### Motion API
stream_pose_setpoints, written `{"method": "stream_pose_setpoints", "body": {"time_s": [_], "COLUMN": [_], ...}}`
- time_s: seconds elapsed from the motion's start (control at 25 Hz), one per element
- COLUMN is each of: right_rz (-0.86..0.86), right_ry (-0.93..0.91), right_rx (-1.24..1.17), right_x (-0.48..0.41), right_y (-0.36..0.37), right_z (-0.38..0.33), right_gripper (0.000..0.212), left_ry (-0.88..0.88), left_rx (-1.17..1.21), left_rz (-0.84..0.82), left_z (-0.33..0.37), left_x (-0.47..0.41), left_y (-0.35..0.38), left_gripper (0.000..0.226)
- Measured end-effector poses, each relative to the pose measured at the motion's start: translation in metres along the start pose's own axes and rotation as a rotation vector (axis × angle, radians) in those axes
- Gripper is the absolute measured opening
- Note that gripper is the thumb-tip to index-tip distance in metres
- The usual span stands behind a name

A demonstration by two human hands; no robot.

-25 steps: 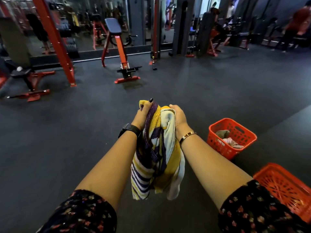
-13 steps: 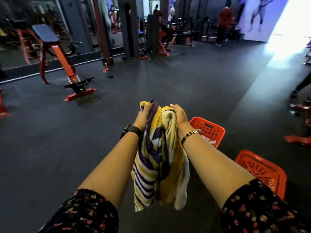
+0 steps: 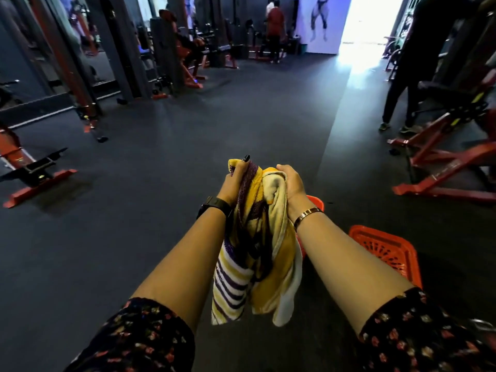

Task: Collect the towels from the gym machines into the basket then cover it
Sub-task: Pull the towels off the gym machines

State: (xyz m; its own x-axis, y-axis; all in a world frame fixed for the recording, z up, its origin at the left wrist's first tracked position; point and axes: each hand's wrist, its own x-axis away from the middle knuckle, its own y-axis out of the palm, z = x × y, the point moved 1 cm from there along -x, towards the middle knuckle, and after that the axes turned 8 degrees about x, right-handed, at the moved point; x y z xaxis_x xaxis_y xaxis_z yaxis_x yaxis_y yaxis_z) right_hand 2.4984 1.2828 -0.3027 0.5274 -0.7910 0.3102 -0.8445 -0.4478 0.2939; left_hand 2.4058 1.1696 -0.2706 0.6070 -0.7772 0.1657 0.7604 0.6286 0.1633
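Both hands hold a bunched towel [image 3: 257,253] striped yellow, white and purple, which hangs down between my forearms. My left hand [image 3: 234,181] grips its upper left edge, and my right hand [image 3: 291,182] grips its upper right part. On the floor behind my right wrist only a corner of the orange basket [image 3: 316,201] shows; its contents are hidden. To its right lies the flat orange lattice lid [image 3: 386,251], partly covered by my right forearm.
A red bench [image 3: 32,170] stands at the left and a red-framed machine [image 3: 451,157] at the right, with a person's legs [image 3: 397,103] beside it. Other people stand by the far machines [image 3: 273,36]. Dark rubber floor [image 3: 161,157] stretches ahead.
The view has swung to the right: the bench slid left and the right-hand machine came into view. The basket is now almost hidden behind my right wrist. My grip on the towel is unchanged.
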Motion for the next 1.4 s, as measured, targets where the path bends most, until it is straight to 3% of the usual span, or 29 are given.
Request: {"method": "stream_pose_setpoints", "body": {"time_s": [0.24, 0.76, 0.92, 1.12, 1.28, 1.4], "right_rz": [0.077, 0.081, 0.099, 0.173, 0.280, 0.313], "right_ry": [-0.019, -0.075, -0.113, -0.123, -0.150, -0.144], "right_rx": [-0.050, 0.012, 0.004, 0.055, 0.051, 0.005], "right_x": [-0.072, -0.266, -0.325, -0.399, -0.452, -0.485], "right_y": [-0.023, -0.082, -0.088, -0.084, -0.077, -0.085], "right_z": [-0.035, -0.145, -0.162, -0.183, -0.208, -0.207], "right_gripper": [0.036, 0.026, 0.029, 0.031, 0.026, 0.028], "left_ry": [-0.034, 0.001, -0.039, -0.044, -0.054, -0.079], "left_rx": [-0.010, 0.018, 0.007, -0.037, -0.047, -0.051], "left_rz": [-0.052, -0.014, 0.002, -0.057, -0.099, -0.126], "left_z": [0.004, 0.029, 0.038, 0.049, 0.062, 0.051], "left_x": [-0.086, -0.282, -0.336, -0.423, -0.491, -0.530], "left_y": [0.038, 0.153, 0.168, 0.182, 0.191, 0.198], "left_gripper": [0.047, 0.046, 0.077, 0.094, 0.061, 0.052]}}
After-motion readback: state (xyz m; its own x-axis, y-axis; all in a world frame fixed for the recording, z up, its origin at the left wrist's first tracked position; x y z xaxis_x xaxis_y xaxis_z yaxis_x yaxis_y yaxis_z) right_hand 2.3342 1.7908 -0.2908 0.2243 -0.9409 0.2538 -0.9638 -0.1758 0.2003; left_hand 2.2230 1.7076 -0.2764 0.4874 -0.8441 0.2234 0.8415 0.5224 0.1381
